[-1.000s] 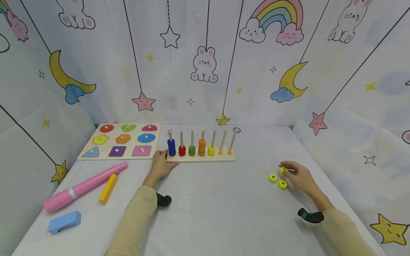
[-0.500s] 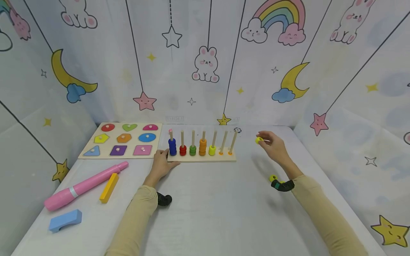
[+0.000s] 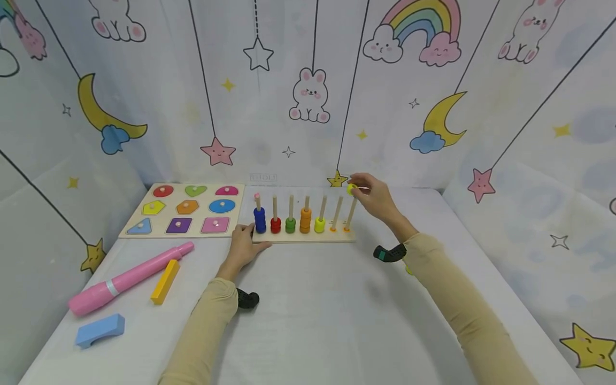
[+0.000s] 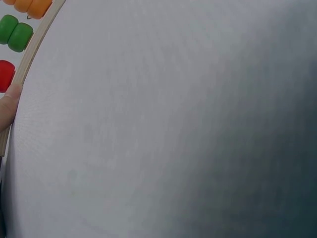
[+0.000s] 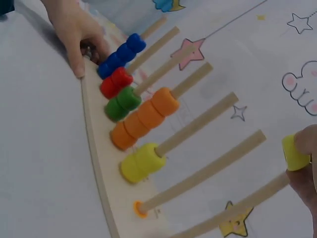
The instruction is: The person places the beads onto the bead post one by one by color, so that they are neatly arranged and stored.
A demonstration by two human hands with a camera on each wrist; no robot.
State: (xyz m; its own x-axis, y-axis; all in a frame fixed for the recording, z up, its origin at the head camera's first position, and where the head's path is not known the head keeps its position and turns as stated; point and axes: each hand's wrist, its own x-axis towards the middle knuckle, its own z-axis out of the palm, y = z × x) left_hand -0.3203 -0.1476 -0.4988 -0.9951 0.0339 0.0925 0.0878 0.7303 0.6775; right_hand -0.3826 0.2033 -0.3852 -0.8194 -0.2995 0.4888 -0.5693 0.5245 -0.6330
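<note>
A wooden bead-stacking peg board stands at the back of the table. My left hand grips its left end, thumb along the front edge. Blue beads, red beads, green beads, orange beads and yellow beads are stacked on its pegs; the two rightmost pegs are bare. My right hand pinches a yellow bead at the top of the rightmost peg, the bead overlapping the peg's tip.
A shape puzzle board lies left of the peg board. Nearer on the left are a pink tapered stick, a yellow block and a blue arched block. A loose yellow bead shows partly behind my right sleeve.
My right hand has picked up a yellow bead from the table's right side and carried it leftward to the rightmost peg's top. My left hand stays on the peg board.
</note>
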